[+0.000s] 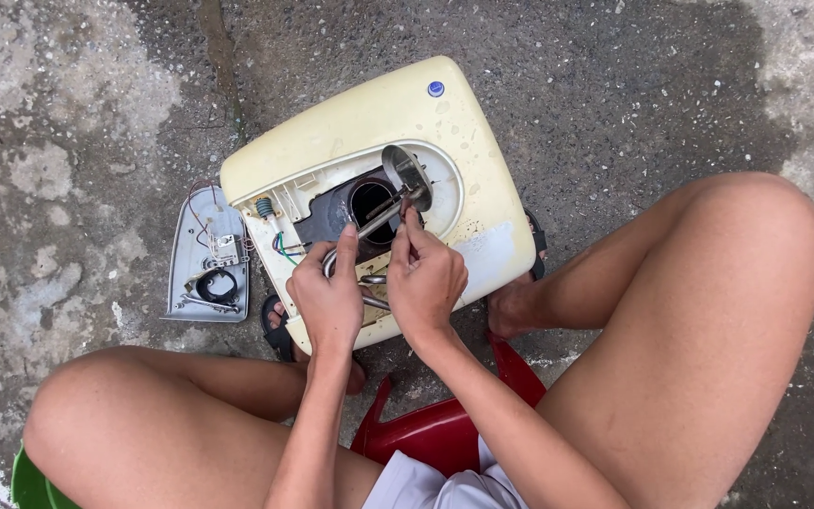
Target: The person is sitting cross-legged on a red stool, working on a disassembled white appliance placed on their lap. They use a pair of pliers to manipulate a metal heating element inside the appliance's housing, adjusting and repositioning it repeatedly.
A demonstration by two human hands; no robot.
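Both sets of fingertips are bunched together on a bent metal heating element (369,226): the left hand (330,300) curls around the lower loop of the tube with its forefinger laid along it, and the right hand (423,281) pinches the upper stretch between thumb and first fingers, just below the round metal flange (405,172) at the element's far end. The element lies slantwise over the dark round opening (369,203) in the middle of a cream-coloured electric water heater (379,132) that rests flat on the wet concrete ground (87,123), so the flange stands tilted above the hole's rim and the tube's loops are near the heater's lower edge. To judge by its look, the element is stiff steel tubing, fairly light but springy at the bends and likely slick where damp; the straight runs near the flange look like the firmer places to grip, since thin terminals and coloured wires (283,247) beside the opening seem easy to bend or snag. Left of the heater, just apart from it, lies a grey cover plate (207,256) carrying a small thermostat and a black ring. The person sits low on a red plastic stool (445,424), bare knees spread either side, sandalled feet touching the heater's near edge.
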